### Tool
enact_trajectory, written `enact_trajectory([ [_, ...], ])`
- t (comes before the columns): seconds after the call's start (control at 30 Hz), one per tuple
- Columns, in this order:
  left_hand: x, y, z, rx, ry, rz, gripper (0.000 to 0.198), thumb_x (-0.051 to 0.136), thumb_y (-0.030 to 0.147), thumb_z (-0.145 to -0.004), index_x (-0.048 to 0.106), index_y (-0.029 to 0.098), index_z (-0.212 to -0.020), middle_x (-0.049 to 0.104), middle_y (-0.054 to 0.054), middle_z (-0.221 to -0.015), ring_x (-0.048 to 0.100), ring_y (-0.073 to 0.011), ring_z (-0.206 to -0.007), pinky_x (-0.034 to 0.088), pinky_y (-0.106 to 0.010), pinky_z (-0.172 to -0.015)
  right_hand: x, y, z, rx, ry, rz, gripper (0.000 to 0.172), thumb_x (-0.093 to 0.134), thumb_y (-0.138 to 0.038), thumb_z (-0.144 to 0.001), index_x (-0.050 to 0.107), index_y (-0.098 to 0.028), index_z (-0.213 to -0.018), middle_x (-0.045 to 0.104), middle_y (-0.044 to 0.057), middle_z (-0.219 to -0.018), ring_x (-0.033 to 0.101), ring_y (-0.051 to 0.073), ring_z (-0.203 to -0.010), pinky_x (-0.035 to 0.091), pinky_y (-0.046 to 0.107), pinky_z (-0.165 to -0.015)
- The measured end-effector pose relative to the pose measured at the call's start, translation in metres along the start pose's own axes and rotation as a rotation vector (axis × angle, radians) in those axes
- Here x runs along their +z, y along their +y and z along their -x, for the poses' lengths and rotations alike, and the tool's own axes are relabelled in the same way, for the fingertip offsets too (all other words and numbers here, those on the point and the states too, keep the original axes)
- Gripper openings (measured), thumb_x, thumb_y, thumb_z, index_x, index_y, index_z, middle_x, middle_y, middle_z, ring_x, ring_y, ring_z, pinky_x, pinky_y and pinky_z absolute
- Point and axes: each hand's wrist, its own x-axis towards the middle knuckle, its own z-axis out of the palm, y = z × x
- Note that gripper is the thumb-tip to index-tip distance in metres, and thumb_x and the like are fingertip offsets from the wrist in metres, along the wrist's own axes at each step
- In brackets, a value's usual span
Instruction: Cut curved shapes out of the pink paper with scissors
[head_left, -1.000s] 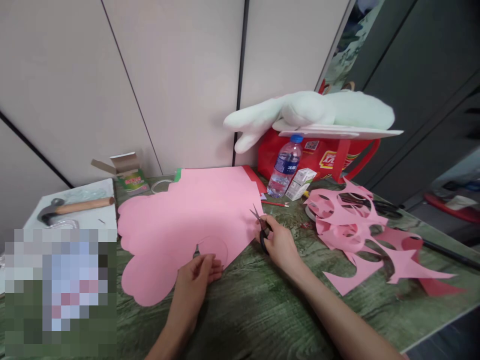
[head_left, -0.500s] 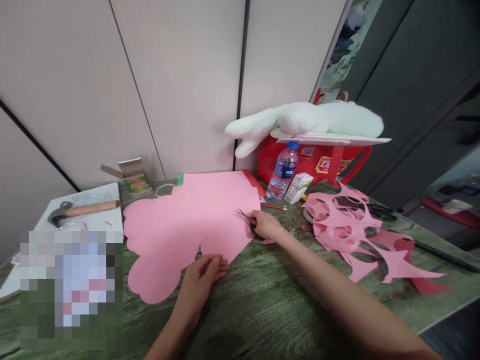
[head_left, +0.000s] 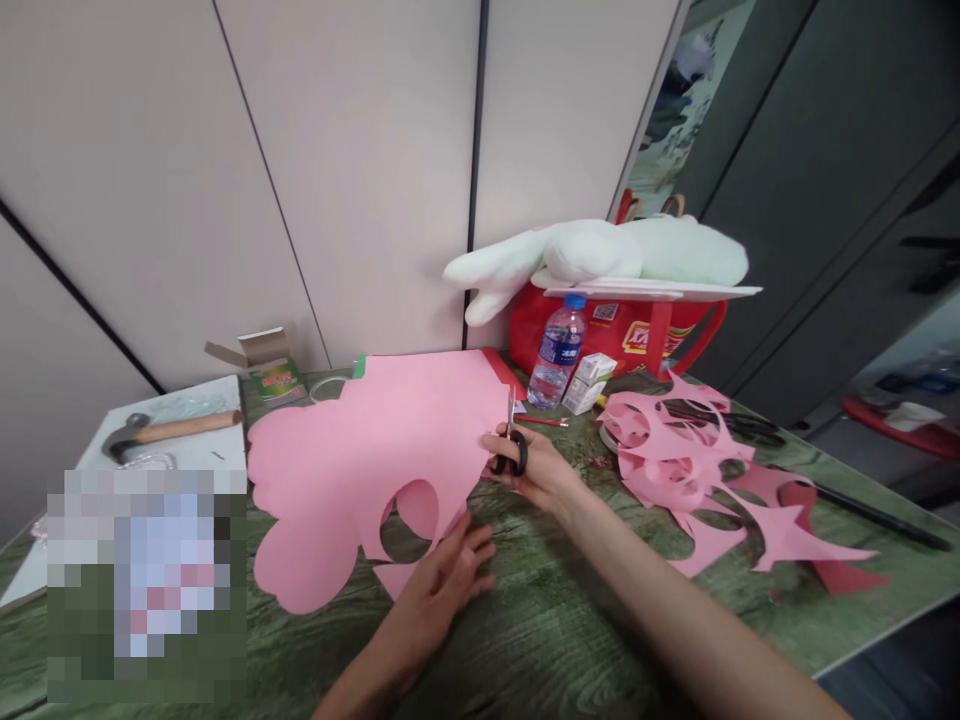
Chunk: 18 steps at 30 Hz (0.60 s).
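Observation:
My right hand (head_left: 536, 465) is wrapped round black-handled scissors (head_left: 511, 450), their blades pointing up and away at the right edge of the large pink paper (head_left: 405, 420). That paper has a scalloped left side and a round hole near its lower part; a pink piece (head_left: 418, 508) shows through the hole. My left hand (head_left: 454, 570) is beside the paper's lower right edge, fingers apart with nothing held in them, its palm partly over a pointed pink flap (head_left: 394, 577).
Pink paper scraps (head_left: 697, 470) lie at the right. Behind stand a water bottle (head_left: 556, 355), a small carton (head_left: 589, 384) and a red bag (head_left: 630, 335) under a white plush toy (head_left: 600, 250). At left, a hammer (head_left: 180, 428) rests on a white board (head_left: 229, 400).
My left hand has moved right, off the round cut area, and a hole now shows there. The scissors have turned from pointing left to pointing up and away.

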Motion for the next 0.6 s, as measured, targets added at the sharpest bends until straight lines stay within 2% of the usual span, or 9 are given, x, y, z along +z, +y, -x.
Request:
enact_trajectory([
  [0.1,0.000,0.001,-0.004,0.159,0.064,0.059,0.046,0.071,0.041,-0.074,0.063,0.021,-0.115,0.065,-0.014,-0.118,0.064,-0.0238,-0.095,0.052,-0.036,-0.075,0.007,0.001,0.017,0.019,-0.050,-0.146,0.057,0.082,-0.047,-0.044,0.046,-0.020,-0.078,0.053,-0.007,-0.060,0.054,0.009,-0.050,0.050,0.027,-0.055],
  [0.2,-0.004,0.014,-0.008,0.274,0.172,0.163,0.023,0.072,0.034,-0.075,0.070,0.018,-0.092,0.070,-0.008,-0.100,0.061,-0.0158,-0.077,0.048,-0.026,-0.061,0.012,0.008,0.027,0.007,-0.094,-0.201,0.054,0.087,-0.039,-0.039,0.050,-0.018,-0.073,0.049,-0.009,-0.055,0.047,0.006,-0.046,0.041,0.020,-0.047],
  [0.23,-0.005,0.019,-0.010,0.253,0.177,0.219,0.022,0.074,0.035,-0.073,0.070,0.016,-0.085,0.070,-0.006,-0.087,0.061,-0.0164,-0.075,0.048,-0.026,-0.059,0.013,0.010,0.029,-0.025,-0.123,-0.202,0.052,0.088,-0.035,-0.039,0.051,-0.018,-0.071,0.049,-0.009,-0.055,0.045,0.006,-0.046,0.038,0.018,-0.046],
  [0.3,-0.008,0.028,-0.011,0.244,0.227,0.325,0.028,0.073,0.038,-0.073,0.069,0.020,-0.093,0.070,-0.002,-0.087,0.061,-0.0161,-0.071,0.048,-0.026,-0.055,0.015,0.015,0.029,-0.090,-0.200,-0.159,0.048,0.088,-0.032,-0.041,0.052,-0.017,-0.068,0.050,-0.009,-0.056,0.043,0.006,-0.048,0.035,0.018,-0.046],
  [0.4,-0.012,0.035,-0.013,0.133,0.236,0.295,0.025,0.071,0.034,-0.075,0.068,0.015,-0.091,0.071,-0.005,-0.079,0.060,-0.0154,-0.062,0.046,-0.024,-0.045,0.017,0.020,0.029,-0.180,-0.292,-0.012,0.043,0.086,-0.035,-0.048,0.051,-0.018,-0.066,0.051,-0.007,-0.056,0.043,0.008,-0.050,0.035,0.020,-0.048],
  [0.47,-0.014,0.036,-0.015,0.112,0.282,0.264,0.022,0.073,0.028,-0.073,0.068,0.011,-0.087,0.071,-0.006,-0.074,0.062,-0.0165,-0.060,0.046,-0.023,-0.043,0.018,0.022,0.032,-0.265,-0.221,0.121,0.038,0.083,-0.038,-0.054,0.053,-0.018,-0.069,0.053,-0.005,-0.060,0.047,0.011,-0.055,0.037,0.022,-0.053],
  [0.53,-0.015,0.037,-0.015,0.201,0.372,0.281,0.020,0.074,0.022,-0.070,0.068,0.011,-0.086,0.073,-0.006,-0.077,0.065,-0.0179,-0.064,0.051,-0.024,-0.047,0.018,0.020,0.040,-0.352,-0.041,0.239,0.035,0.081,-0.039,-0.059,0.058,-0.020,-0.079,0.060,0.000,-0.072,0.052,0.016,-0.067,0.041,0.027,-0.063],
  [0.57,-0.016,0.038,-0.015,0.258,0.416,0.295,0.020,0.074,0.020,-0.070,0.067,0.012,-0.087,0.073,-0.006,-0.081,0.067,-0.0188,-0.067,0.054,-0.026,-0.051,0.019,0.019,0.045,-0.384,0.003,0.260,0.037,0.081,-0.039,-0.059,0.060,-0.020,-0.082,0.062,0.003,-0.078,0.054,0.018,-0.072,0.041,0.028,-0.067],
  [0.6,-0.016,0.040,-0.014,0.293,0.442,0.305,0.020,0.073,0.020,-0.071,0.067,0.012,-0.089,0.074,-0.007,-0.084,0.068,-0.0205,-0.072,0.056,-0.028,-0.056,0.021,0.017,0.052,-0.387,-0.031,0.233,0.037,0.080,-0.042,-0.060,0.060,-0.020,-0.081,0.062,0.004,-0.080,0.054,0.018,-0.072,0.041,0.028,-0.067],
])
